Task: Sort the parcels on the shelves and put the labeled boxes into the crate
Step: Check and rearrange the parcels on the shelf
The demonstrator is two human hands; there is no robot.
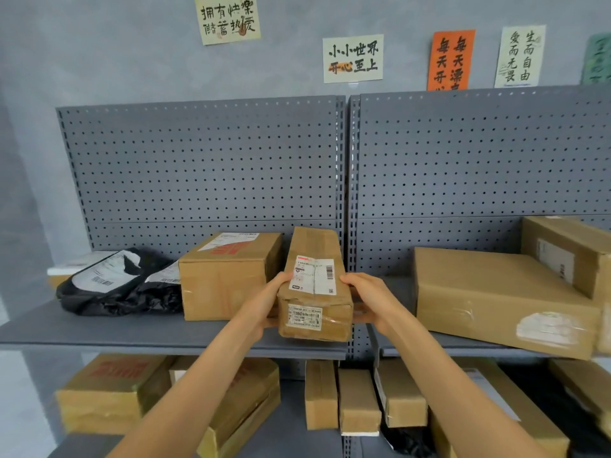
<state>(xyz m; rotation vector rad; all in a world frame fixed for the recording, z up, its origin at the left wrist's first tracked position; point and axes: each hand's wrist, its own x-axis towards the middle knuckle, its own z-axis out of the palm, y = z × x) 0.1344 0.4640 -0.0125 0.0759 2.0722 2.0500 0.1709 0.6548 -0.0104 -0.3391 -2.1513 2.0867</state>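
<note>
Labeled box (315, 285): long, narrow brown cardboard, creased, glossy clear tape on seams, 2 white barcode labels, 1 on top face, 1 on near end. It's at frame ctr, over front part of grey metal upper shelf (132, 332); can't tell if base touches it. Left hand (264, 305) grips its left side, right hand (370, 302) its right side, fingers curled round, thumbs on top edges.

Just left: 1 blocky carton (228, 276) w/ red print & white label. Further left: crumpled black poly mailers (125, 292) w/ white labels, count unclear. Right of frame: 1 big flat carton (496, 295) w/ scuffed label patch, 1 smaller carton (568, 252) stacked on its far end. Behind: grey perforated back panel (205, 160), 2 sections. Lower ctr: 3 narrow cartons (358, 401) upright side by side, more cartons either side. Top of frame: 5 paper signs (353, 58) on wall, rightmost cut off.
</note>
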